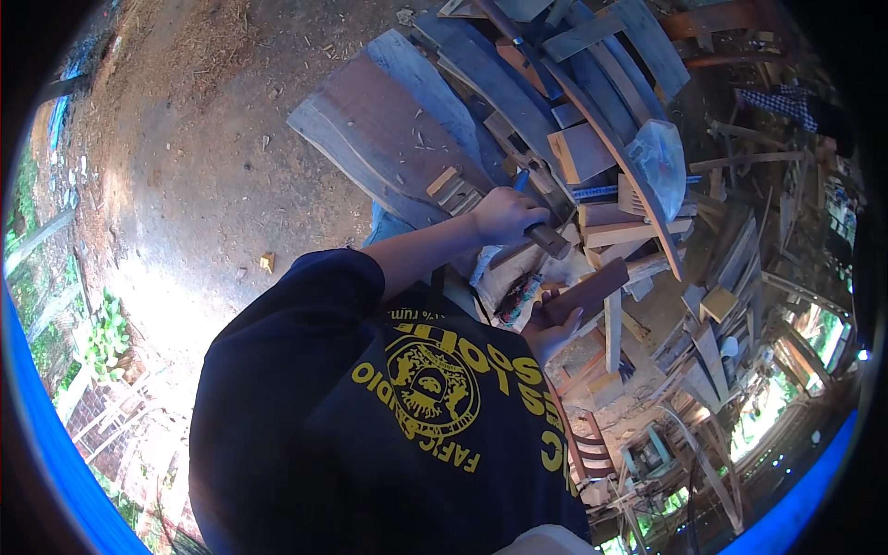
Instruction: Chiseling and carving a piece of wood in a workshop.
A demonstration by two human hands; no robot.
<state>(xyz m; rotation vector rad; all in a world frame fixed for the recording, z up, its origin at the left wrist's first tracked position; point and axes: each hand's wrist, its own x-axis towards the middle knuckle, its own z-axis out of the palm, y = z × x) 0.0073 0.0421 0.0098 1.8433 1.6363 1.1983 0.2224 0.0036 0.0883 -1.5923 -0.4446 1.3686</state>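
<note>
My left hand is closed round a dark, square-ended piece of wood, whose end sticks out below the fist. Whether it belongs to a tool is hidden by the fingers. A narrow blue thing shows just beyond that hand. Lower and to the right, my right hand grips a flat reddish-brown wooden block, thumb along its near side. The two pieces are apart. Past my left hand lies a wide brown board with shavings on it, and a short ridged wooden piece.
Long planks are stacked at the top, with a curved wooden strip across them. A clear plastic bag lies against the strip. Offcuts crowd the right side. A small yellow object sits on the dirt floor.
</note>
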